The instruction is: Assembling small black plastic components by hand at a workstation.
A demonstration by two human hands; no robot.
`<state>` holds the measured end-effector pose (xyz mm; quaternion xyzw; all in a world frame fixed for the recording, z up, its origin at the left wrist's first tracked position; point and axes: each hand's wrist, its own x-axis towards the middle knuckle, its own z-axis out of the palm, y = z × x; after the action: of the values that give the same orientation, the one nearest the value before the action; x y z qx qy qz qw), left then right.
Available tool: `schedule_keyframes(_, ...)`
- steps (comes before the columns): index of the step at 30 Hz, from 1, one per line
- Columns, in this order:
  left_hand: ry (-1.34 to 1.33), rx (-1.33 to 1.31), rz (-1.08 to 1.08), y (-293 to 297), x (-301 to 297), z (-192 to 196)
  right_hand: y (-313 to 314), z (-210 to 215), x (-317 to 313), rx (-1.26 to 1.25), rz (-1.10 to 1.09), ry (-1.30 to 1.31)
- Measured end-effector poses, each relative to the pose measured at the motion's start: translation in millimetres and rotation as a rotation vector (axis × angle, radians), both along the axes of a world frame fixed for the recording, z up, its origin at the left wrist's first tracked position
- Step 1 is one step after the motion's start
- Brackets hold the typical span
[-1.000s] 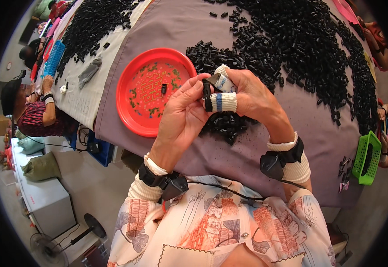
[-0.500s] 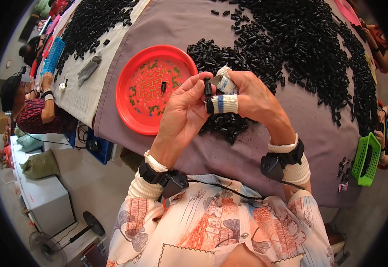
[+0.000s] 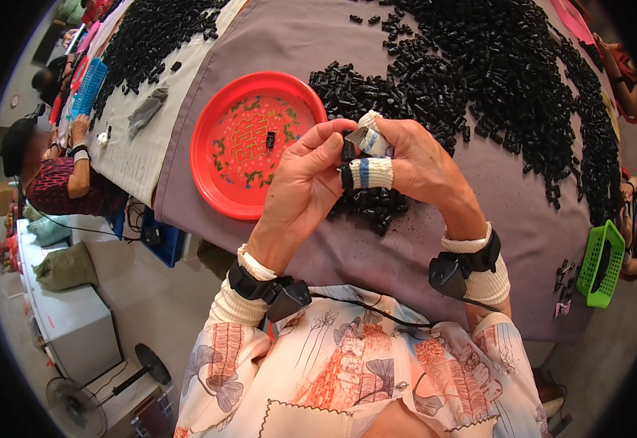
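Observation:
My left hand (image 3: 305,186) and my right hand (image 3: 413,160) meet above the table's near edge, both pinching a small black plastic part (image 3: 347,152) between the fingertips. White cloth guards wrap my right thumb and forefinger (image 3: 368,172). A small heap of the same black parts (image 3: 368,208) lies directly under my hands. A round red plate (image 3: 220,164) with a gold pattern sits just left of my left hand, with one black part (image 3: 270,139) lying on it.
A big spread of black parts (image 3: 508,66) covers the far right of the purple-grey cloth (image 3: 377,255). A green basket (image 3: 600,263) sits at the right edge. A person sits at the far left by a blue basket (image 3: 88,87). A fan (image 3: 77,405) stands on the floor.
Hands stay together on the small black part; fingers shift only slightly. The red plate and heaps have not moved.

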<state>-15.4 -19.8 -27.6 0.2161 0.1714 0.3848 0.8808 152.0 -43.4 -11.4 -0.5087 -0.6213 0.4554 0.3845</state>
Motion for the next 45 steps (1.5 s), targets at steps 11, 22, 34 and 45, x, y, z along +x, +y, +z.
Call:
schedule_keyframes(11, 0.113, 0.055, 0.032, -1.2, -0.7, 1.1, -1.8, -1.7, 0.5, 0.046, 0.043, -0.071)
schedule_keyframes(22, 0.138, 0.021, 0.046, -2.2, 3.0, -0.7, -4.5, -5.5, -0.5, 0.096, 0.017, -0.079)
schedule_keyframes(34, 0.035, -0.029, 0.004, -2.4, 4.7, 0.2, -1.1, -8.6, 2.6, 0.01, -0.019, 0.045)
schedule_keyframes(45, 0.111, -0.025, 0.031, -3.7, 4.7, 0.6, -1.8, -7.2, 3.4, 0.006, 0.004, -0.029)
